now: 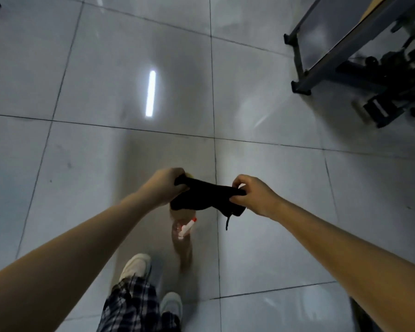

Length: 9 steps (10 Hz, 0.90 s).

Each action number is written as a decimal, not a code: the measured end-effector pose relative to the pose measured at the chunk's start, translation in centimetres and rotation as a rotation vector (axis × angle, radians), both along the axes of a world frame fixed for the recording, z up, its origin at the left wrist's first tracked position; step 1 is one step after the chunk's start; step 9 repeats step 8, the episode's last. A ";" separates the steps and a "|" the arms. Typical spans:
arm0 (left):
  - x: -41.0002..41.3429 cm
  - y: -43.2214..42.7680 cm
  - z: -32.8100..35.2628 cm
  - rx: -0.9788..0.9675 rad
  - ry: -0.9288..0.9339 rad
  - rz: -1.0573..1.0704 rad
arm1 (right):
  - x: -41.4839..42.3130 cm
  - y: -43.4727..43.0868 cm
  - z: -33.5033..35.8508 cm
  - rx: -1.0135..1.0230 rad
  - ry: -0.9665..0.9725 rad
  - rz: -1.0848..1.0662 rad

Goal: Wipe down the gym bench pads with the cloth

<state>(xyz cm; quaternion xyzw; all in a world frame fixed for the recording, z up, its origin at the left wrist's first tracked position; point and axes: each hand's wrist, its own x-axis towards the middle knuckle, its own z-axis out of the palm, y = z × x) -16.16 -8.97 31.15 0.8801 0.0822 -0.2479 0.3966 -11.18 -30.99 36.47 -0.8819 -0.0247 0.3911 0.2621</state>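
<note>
- Progress looks to be at the very start: no pads are in plain view, and nothing shows any wiping done.
- Cloth (209, 195), black and bunched, hangs stretched between both hands at 6 o'clock, above the floor (106, 92) and touching no surface. A loose thread or cord dangles from its right end.
- Left hand (165, 185) is clenched round the cloth's left end, fingers curled over it.
- Right hand (254, 195) pinches the right end between thumb and curled fingers.
- Judging by that two-handed hold, the step in hand is readying the cloth, opening or folding it, rather than wiping.
- Spray bottle (185, 227), clear with a white and red nozzle, shows just below the cloth, blurred. I cannot tell whether it stands on the floor or hangs from the left hand.
- Gym frame (340, 51), grey metal on black feet, stands at 2 o'clock, well apart from the hands, with dark blurred gear beside it. If a bench is part of it, its pads are not shown clearly enough to tell.
- Shoes (135, 264) at 7 o'clock point up the picture, so the person stands on open tiles, not at any equipment.
- Left to do, as I judge it: reach the bench, perhaps wet the cloth or pads, then wipe every pad. That is the whole task.
</note>
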 end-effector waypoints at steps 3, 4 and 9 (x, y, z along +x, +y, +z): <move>4.6 -1.4 -16.6 0.099 -0.007 0.079 | 3.2 1.2 -20.7 -0.004 -0.134 -0.264; 6.7 -2.3 -21.2 0.118 0.025 0.139 | 4.5 1.9 -25.4 0.031 -0.139 -0.403; 7.1 -1.5 -23.1 0.123 0.347 -0.051 | 4.6 1.4 -23.7 -0.089 0.267 -0.236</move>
